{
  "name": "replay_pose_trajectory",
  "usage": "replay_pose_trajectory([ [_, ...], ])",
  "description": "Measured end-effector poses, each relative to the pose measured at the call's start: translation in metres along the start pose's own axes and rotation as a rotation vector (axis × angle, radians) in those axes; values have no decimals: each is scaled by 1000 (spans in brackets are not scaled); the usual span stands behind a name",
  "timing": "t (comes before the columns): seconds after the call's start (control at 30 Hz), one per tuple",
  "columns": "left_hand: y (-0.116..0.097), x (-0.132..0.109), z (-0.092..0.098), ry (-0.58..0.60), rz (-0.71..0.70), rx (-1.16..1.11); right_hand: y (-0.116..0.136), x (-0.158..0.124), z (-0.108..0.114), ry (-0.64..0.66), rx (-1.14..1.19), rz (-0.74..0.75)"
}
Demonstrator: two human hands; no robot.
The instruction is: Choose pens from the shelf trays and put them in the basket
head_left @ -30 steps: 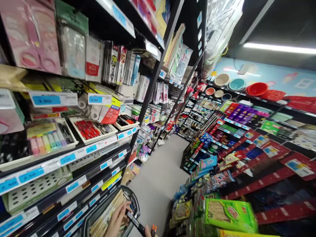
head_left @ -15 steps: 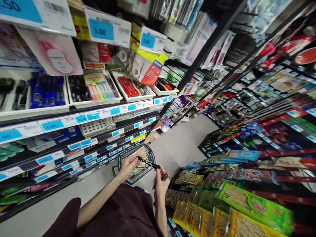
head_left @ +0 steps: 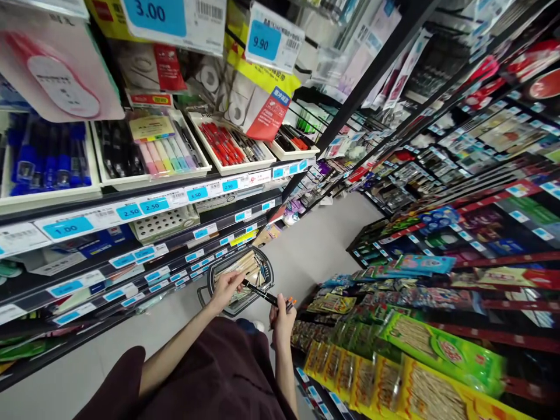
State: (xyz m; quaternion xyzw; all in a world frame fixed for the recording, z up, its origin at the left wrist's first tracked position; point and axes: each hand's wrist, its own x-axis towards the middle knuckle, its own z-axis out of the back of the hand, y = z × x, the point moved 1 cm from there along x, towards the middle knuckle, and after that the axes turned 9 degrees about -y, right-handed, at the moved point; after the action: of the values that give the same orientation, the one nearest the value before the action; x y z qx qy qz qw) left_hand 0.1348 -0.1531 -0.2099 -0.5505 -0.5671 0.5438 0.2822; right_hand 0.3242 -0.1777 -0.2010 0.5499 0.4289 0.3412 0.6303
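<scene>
My left hand (head_left: 228,289) pinches one end of a slim black marker pen (head_left: 261,293) between thumb and fingers. The pen's other end reaches my right hand (head_left: 282,317), whose fingers are closed around several pens, with orange tips (head_left: 290,302) poking out. How many pens sit in that fist is hidden. Beneath both hands, on the floor, is a dark grey shopping basket (head_left: 270,270) holding a bundle of pale wooden sticks (head_left: 248,263) and other thin items.
On the left, a shelf carries white trays of blue pens (head_left: 50,154), black pens (head_left: 117,149), pastel highlighters (head_left: 161,154) and red pens (head_left: 221,144). Hanging tape packs (head_left: 258,105) overhang it. Snack packets (head_left: 446,353) line the right shelf. The grey floor (head_left: 306,245) runs between.
The view has shifted, so the left shelf's trays appear farther left and lower signs closer. My right hand has turned slightly, with its pens' orange tips more visible. Both hands still hold the pens.
</scene>
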Motion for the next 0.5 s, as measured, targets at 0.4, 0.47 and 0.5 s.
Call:
replay_pose_trajectory([
  [0.4, -13, -5, -11, -7, -76, 45, 5, -2, 9, -46, 1, 12],
  [0.47, -14, -6, -8, -13, -97, 62, 3, -2, 9, -45, 14, 13],
  [0.5, -14, -8, -7, -10, -108, 71, 2, -2, 9, -47, 20, 10],
])
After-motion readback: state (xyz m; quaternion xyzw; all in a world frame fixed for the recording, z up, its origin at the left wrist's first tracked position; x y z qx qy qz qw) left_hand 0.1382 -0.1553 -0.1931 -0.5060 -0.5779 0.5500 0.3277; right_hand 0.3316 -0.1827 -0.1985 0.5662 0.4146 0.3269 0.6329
